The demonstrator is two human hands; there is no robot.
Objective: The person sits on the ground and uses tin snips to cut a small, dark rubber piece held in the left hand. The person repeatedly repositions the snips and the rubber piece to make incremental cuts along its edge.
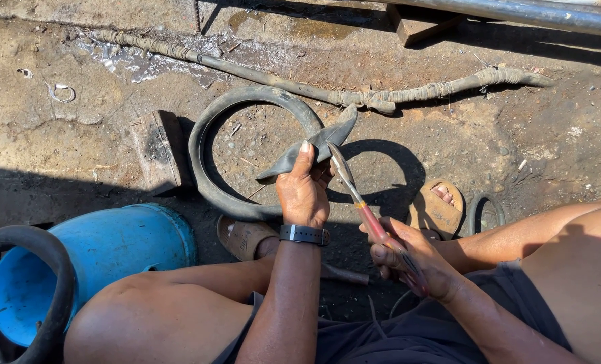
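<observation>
The left hand grips a grey rubber strip slanting up-right; the right hand clasps red-handled metal shears, blades at the strip; beyond lies a black rubber tyre ring; left, a blue plastic bucket.

A blue bucket and the black tyre beside it run off the picture's lower left edge. A metal pipe is cut by the top edge. The scissors' handles vanish inside the right hand; one sandal sits half hidden behind the left wrist.
</observation>
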